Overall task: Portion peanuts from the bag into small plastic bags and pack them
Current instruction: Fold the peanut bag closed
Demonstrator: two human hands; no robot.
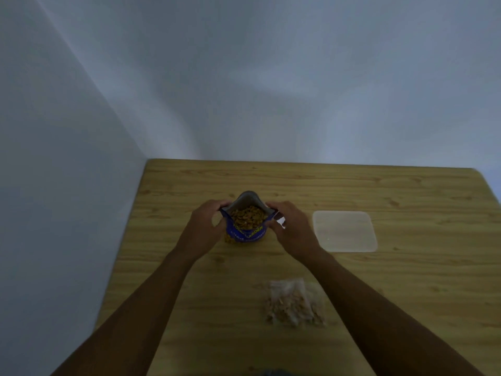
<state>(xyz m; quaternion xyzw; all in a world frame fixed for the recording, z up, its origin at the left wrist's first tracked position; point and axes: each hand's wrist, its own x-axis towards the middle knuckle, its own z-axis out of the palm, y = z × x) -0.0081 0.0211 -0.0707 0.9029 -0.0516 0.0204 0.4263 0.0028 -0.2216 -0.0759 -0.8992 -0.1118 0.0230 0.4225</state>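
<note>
**Now two grips hold the bag open**

Right in the middle of the tabletop [406,294] stands the blue bag [247,232]. It stands upright and its top is wide open. Brown peanuts [248,216] show inside it.

The left grip [204,222] is curled round the left side of the bag's top, and its fingers pinch the edge there. The right grip [291,226] is curled round the right side of the top and pinches that edge too. So both grips are clamped on the bag, one on each side, and the bag's mouth is held apart between them. A shiny bit of the bag's top shows by the right thumb.

Nearer to the person, a small bag [295,302] lies flat on the tabletop. It is clear, has peanuts in it and looks blurry. It is well apart from both grips.

To the right of the blue bag lies a flat, clear plastic piece [344,231] with round corners. It is near the right grip but apart from it. I cannot tell what it is.

A grey wall [271,77] stands behind the tabletop.
</note>
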